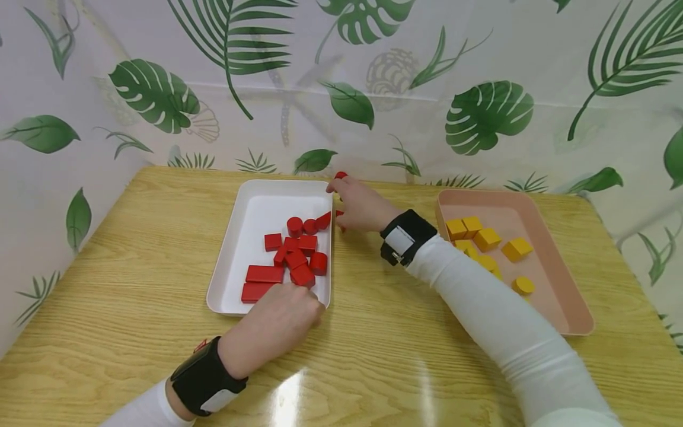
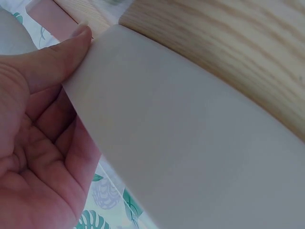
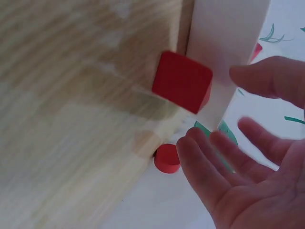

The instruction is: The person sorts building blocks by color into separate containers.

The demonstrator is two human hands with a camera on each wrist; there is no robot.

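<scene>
My left hand [image 1: 277, 320] grips the near right corner of a white tray [image 1: 258, 207]; in the left wrist view the thumb lies against the outer wall. Red blocks [image 1: 295, 259] of several shapes lie in that tray. Beyond its right wall is my right hand [image 1: 365, 204], fingers spread and holding nothing. In the right wrist view, a red block [image 3: 182, 82] with flat faces is beside the tray's outer wall, just off the fingertips. A short red cylinder [image 3: 167, 158] sits farther off, near the table's back edge. In the head view the hand partly covers both.
To the right, a pink tray [image 1: 549, 302] contains several yellow blocks [image 1: 516, 249]; my right sleeve passes over its near left side. The wooden table [image 1: 373, 338] meets a leaf-patterned cloth [image 1: 347, 136] at the back and sides.
</scene>
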